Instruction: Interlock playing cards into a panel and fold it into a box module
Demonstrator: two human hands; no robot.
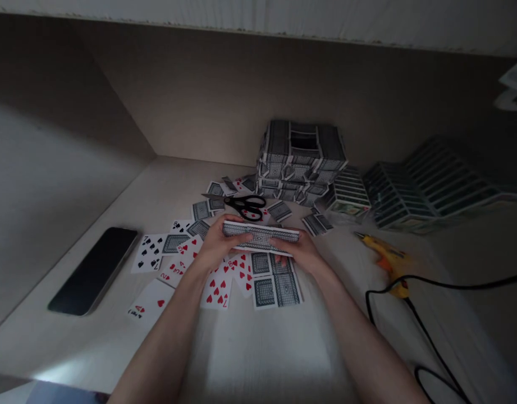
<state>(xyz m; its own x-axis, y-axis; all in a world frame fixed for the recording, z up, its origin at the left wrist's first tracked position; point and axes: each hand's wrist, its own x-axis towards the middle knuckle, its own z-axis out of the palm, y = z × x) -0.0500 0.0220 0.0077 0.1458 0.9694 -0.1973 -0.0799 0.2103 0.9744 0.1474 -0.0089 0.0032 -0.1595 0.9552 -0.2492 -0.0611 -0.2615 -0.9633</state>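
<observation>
A long strip of patterned playing cards (260, 238) is held level between both hands. My left hand (219, 242) grips its left end, thumb on the front face. At the right end, my right hand (299, 251) pinches it the same way, with some fingers hidden behind. Face-down cards (265, 292) lie below the strip, beside heart cards (217, 289) lying face up. Black-handled scissors (243, 205) rest on cards just beyond my hands. Behind them stands a box built of cards (302, 160) with a rectangular opening on top.
A black phone (94, 270) lies at the left. On the right are a yellow glue gun (388, 261) with a black cable (430, 343), and stacked card packs (413, 196). A shelf edge (258, 32) crosses overhead; walls enclose the back and left.
</observation>
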